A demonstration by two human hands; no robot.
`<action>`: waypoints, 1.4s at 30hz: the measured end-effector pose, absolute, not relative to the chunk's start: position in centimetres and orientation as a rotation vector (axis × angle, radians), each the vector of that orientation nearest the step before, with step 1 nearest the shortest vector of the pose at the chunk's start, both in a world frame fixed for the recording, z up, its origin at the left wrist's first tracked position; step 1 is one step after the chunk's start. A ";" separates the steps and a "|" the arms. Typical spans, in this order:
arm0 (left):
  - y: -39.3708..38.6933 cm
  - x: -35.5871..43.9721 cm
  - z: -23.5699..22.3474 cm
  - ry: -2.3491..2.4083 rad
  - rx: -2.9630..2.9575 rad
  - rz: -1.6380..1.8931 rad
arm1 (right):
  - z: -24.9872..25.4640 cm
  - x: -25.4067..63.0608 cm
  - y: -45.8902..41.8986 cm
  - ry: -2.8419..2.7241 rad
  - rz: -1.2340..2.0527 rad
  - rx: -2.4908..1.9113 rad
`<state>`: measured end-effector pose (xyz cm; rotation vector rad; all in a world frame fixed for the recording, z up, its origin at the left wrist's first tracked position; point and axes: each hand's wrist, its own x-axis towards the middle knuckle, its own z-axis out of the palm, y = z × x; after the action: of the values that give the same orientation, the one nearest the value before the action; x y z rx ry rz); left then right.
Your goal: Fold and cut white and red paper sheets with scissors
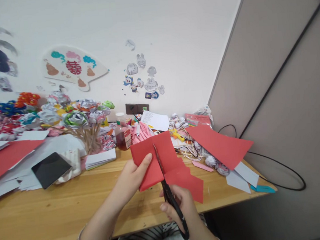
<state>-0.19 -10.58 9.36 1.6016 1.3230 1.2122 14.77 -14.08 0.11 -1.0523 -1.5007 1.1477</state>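
Note:
My left hand (136, 175) grips a folded sheet of red paper (144, 149) above the front of the wooden table, thumb pressed on top. In my right hand (183, 201) is a pair of black-handled scissors (170, 195), its fingers in the handles. The long blade lies over the red paper, pointing away from me, along a line just right of my left thumb. Part of the red paper spreads out to the right of the blade. How far the cut runs is hard to make out.
Left on the table (73, 212) lie a dark tablet (51, 169), white sheets and paper flowers (75, 119). A bottle (122, 134) stands behind my hands. Right are another red sheet (223, 144), a yellow glue gun (177, 135), paper scraps and a black cable (285, 165).

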 end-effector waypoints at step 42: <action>-10.1 1.7 7.3 1.422 1.475 1.252 | -0.2 14.9 -13.4 -1.385 1.287 -1.091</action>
<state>1.72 -10.11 7.32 1.4749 1.4224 1.2522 14.88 -13.44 -0.16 -1.0909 -1.3853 1.2866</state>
